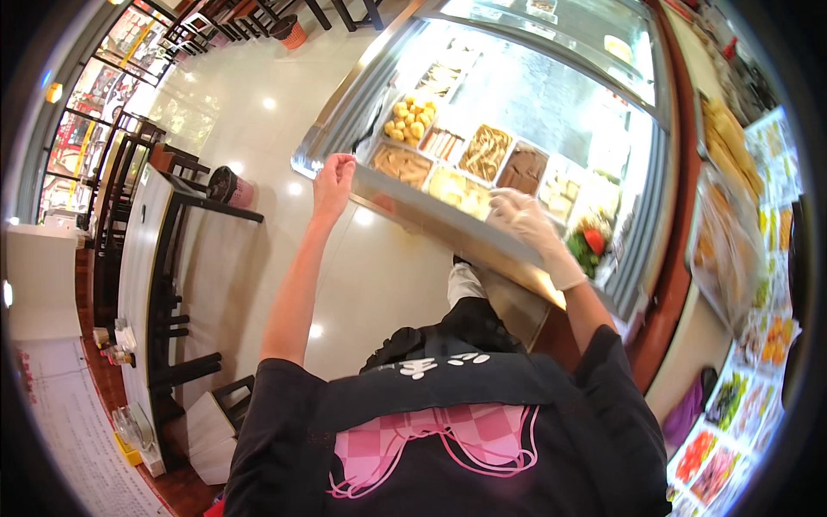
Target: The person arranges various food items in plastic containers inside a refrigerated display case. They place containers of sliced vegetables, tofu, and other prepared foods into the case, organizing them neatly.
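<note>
My left hand [334, 187], bare and with fingers curled, is at the near left corner of a lit glass-sided food display case [446, 236]. Whether it grips the metal rim is unclear. A clear disposable glove covers my right hand [520, 216], blurred over the front rim beside a tray of pale yellow slices [455, 190]; its fingertips are partly hidden. Behind these lie trays of golden balls [410, 121], reddish-white sticks [442, 143], brown strips [486, 153] and a dark brown food [522, 169]. Light brown pieces [400, 165] fill the tray nearest my left hand.
Green leaves with a red item [589, 242] are at the case's right end. A counter [678, 381] on the right bears plastic-bagged food [727, 239]. Tiled floor [258, 129] extends left to a long table [139, 258], dark stools and a pink basket bin [232, 189].
</note>
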Demonstrator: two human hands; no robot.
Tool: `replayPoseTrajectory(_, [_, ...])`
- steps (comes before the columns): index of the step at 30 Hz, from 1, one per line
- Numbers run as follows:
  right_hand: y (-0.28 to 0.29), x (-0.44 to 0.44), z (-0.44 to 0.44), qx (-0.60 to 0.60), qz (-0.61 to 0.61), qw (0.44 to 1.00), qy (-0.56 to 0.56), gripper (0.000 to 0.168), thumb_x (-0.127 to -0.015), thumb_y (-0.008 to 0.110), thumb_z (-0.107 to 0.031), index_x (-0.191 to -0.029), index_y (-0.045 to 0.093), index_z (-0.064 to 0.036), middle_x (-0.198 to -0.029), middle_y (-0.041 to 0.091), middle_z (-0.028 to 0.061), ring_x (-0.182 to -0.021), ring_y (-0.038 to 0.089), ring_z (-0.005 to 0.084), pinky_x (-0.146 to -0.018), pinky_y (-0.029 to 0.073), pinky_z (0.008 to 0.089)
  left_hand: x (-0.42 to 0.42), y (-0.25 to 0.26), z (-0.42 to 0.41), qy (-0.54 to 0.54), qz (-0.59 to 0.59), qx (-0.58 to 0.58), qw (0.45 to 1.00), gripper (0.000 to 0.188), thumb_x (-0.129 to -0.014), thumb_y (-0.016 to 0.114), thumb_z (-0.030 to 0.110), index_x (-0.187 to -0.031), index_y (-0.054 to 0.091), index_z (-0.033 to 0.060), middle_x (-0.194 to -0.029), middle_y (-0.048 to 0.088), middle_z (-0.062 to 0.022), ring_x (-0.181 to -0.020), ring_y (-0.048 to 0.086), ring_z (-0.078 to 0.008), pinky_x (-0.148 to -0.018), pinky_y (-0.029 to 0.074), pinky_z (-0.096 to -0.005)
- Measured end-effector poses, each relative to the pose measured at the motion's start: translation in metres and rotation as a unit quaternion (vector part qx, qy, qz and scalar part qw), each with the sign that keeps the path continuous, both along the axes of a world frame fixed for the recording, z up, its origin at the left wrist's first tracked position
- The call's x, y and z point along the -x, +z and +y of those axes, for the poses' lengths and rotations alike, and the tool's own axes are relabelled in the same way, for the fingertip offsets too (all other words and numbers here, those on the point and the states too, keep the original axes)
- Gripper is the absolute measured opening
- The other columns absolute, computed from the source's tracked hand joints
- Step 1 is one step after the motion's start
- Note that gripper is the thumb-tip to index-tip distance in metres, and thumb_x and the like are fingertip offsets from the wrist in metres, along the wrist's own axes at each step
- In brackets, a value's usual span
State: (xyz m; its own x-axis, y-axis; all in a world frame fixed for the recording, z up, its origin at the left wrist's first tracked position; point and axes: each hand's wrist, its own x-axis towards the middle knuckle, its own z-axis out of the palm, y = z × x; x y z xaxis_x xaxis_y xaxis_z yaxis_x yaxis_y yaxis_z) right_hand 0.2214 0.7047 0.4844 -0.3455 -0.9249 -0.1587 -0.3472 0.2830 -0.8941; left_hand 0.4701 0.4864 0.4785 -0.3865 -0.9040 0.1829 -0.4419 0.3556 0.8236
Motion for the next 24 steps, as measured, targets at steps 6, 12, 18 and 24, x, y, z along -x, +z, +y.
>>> replayPoseTrajectory(6, [-0.153, -0.026, -0.141, -0.003, 0.112, 0.981, 0.16, 0.024, -0.081, 0.037, -0.018, -0.084, 0.056, -0.004, -0.082, 0.056, 0.0177, -0.078, 0.054, 0.0309, -0.072, 0.042, 0.0362, 0.062, -0.091, -0.115, -0.035, -0.329, -0.031, 0.943, 0.028, -0.079, 0.047, 0.025, -0.092, 0.054, 0.0015, -0.087, 0.06, -0.0141, -0.083, 0.056, -0.0273, -0.073, 0.043, -0.037])
replayPoseTrajectory(12, [-0.195, -0.026, -0.197, -0.114, 0.109, 0.946, 0.285, 0.026, -0.08, 0.037, -0.025, -0.088, 0.053, -0.005, -0.084, 0.057, 0.0165, -0.079, 0.054, 0.0324, -0.069, 0.041, 0.0425, 0.088, -0.163, -0.163, -0.077, -0.538, -0.139, 0.828, 0.028, -0.078, 0.046, 0.023, -0.091, 0.056, 0.0003, -0.097, 0.056, -0.0178, -0.091, 0.053, -0.0315, -0.076, 0.043, -0.0396])
replayPoseTrajectory(18, [-0.215, -0.039, -0.203, -0.038, 0.238, 0.942, 0.234, 0.013, -0.075, 0.043, -0.016, -0.079, 0.051, -0.006, -0.07, 0.056, 0.0143, -0.064, 0.055, 0.0287, -0.061, 0.043, 0.0407, 0.101, -0.191, -0.172, -0.083, -0.585, -0.098, 0.801, 0.023, -0.078, 0.04, 0.011, -0.091, 0.053, -0.0033, -0.098, 0.054, -0.0204, -0.089, 0.055, -0.0324, -0.075, 0.045, -0.0392])
replayPoseTrajectory(24, [-0.214, -0.043, -0.202, -0.019, 0.322, 0.917, 0.237, 0.007, -0.071, 0.045, -0.011, -0.073, 0.05, -0.006, -0.065, 0.055, 0.01, -0.059, 0.056, 0.0233, -0.055, 0.043, 0.0346, 0.089, -0.206, -0.173, -0.091, -0.537, -0.023, 0.838, 0.019, -0.077, 0.04, 0.008, -0.091, 0.046, -0.0032, -0.093, 0.051, -0.0237, -0.083, 0.054, -0.0365, -0.07, 0.044, -0.0427])
